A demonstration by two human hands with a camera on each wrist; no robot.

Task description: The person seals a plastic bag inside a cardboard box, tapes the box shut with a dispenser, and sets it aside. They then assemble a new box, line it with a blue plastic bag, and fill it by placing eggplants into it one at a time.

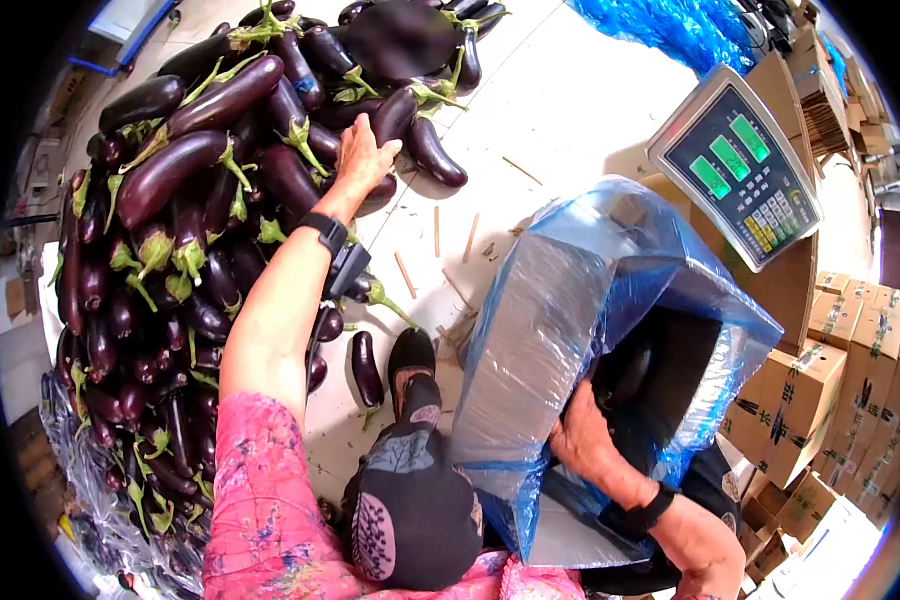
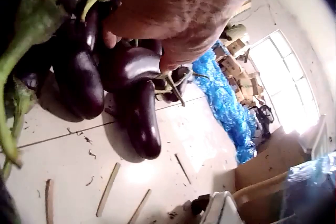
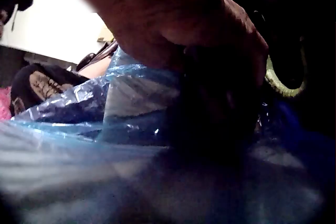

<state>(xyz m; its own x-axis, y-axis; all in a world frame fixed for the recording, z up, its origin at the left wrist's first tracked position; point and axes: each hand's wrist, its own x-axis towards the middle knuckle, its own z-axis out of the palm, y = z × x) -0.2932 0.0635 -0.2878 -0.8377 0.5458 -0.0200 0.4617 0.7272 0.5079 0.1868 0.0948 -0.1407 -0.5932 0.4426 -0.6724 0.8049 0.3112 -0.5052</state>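
In the head view my left hand (image 1: 365, 160) reaches to the right edge of a large heap of eggplants (image 1: 175, 175). Its fingers and thumb grip a dark purple eggplant (image 2: 131, 68), close beside another eggplant (image 2: 143, 124) lying on the floor. My right hand (image 1: 592, 445) is down inside a cardboard box lined with clear blue plastic (image 1: 545, 330). An eggplant (image 1: 630, 372) shows in the box's shadow. The right wrist view has that hand's fingers (image 3: 247, 37) bent over a dark shape; I cannot tell whether they hold it.
A digital scale display (image 1: 735, 165) with green readouts stands beyond the box. Stacked cartons (image 1: 790, 405) line the right side. Blue plastic sheeting (image 1: 660, 30) lies at the back. Thin sticks (image 1: 470, 237) and a loose eggplant (image 1: 366, 370) lie on the pale floor.
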